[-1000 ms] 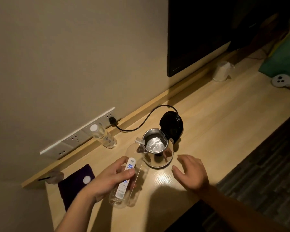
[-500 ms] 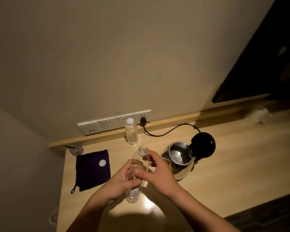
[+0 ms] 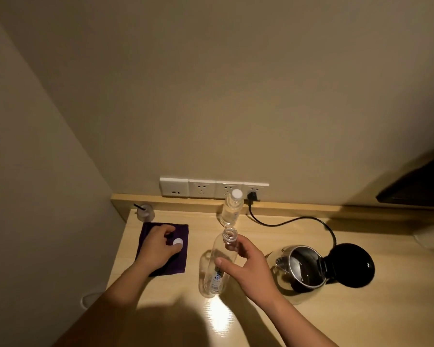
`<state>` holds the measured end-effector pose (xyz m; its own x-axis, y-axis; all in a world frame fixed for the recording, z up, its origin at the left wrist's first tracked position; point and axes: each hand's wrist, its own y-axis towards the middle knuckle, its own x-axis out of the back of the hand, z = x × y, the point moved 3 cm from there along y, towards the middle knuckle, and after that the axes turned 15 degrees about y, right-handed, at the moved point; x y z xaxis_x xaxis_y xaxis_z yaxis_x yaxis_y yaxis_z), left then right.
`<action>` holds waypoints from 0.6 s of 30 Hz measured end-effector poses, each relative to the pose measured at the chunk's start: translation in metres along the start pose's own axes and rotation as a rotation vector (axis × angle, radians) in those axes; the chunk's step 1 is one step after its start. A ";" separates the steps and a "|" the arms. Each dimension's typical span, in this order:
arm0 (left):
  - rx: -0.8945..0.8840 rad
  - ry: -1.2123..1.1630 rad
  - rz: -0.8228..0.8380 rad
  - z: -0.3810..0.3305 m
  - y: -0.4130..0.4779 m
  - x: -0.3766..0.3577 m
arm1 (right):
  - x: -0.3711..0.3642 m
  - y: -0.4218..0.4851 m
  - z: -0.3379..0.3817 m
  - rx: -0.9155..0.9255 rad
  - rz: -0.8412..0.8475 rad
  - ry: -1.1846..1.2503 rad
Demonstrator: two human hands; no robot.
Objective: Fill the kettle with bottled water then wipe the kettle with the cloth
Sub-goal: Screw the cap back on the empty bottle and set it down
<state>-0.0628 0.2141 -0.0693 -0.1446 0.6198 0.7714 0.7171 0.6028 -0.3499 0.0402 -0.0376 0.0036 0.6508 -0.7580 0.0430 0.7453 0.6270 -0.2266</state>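
Note:
An empty clear bottle stands upright and uncapped on the wooden table. My right hand grips it just below the neck. Its white cap lies on the purple cloth at the left, where my left hand rests with thumb and fingers pinched around it. To the right of the bottle stands the steel kettle, its black lid swung open. A second bottle, capped and holding water, stands at the back by the wall.
A socket strip on the wall feeds the kettle's black cord. A small cup with a black stick sits in the back left corner. A dark screen hangs at the right. The side wall hems the table's left edge.
The bottle went from tilted at the kettle's mouth to upright. My left hand let go of it and moved left onto the cloth at the cap. My right hand took hold of the bottle.

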 end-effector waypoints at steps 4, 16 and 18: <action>-0.068 0.305 0.057 0.001 0.029 -0.021 | 0.002 0.007 -0.001 -0.024 -0.015 -0.026; -0.016 0.122 -0.160 -0.017 0.009 -0.015 | 0.015 -0.010 0.015 -0.104 -0.032 -0.063; 0.048 -0.142 -0.172 -0.039 -0.007 -0.001 | 0.014 -0.021 0.020 -0.129 -0.028 -0.072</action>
<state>-0.0411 0.1892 -0.0465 -0.3587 0.5685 0.7404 0.6408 0.7267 -0.2476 0.0365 -0.0574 0.0281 0.6425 -0.7569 0.1194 0.7412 0.5743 -0.3477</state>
